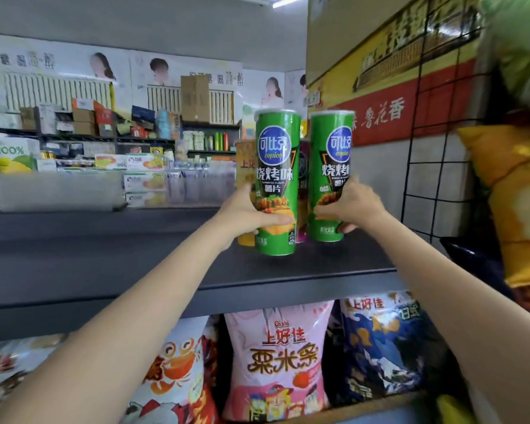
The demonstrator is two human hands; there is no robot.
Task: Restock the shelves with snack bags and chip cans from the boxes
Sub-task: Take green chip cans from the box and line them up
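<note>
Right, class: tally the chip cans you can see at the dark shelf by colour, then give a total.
Green cans: 2
Orange can: 1
Purple can: 1
Total: 4

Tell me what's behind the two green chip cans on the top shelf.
Behind the left green can, gripped by the left hand, an orange can shows. Between it and the right green can, held by the right hand, a dark purple can peeks through. Anything further back is covered.
</note>
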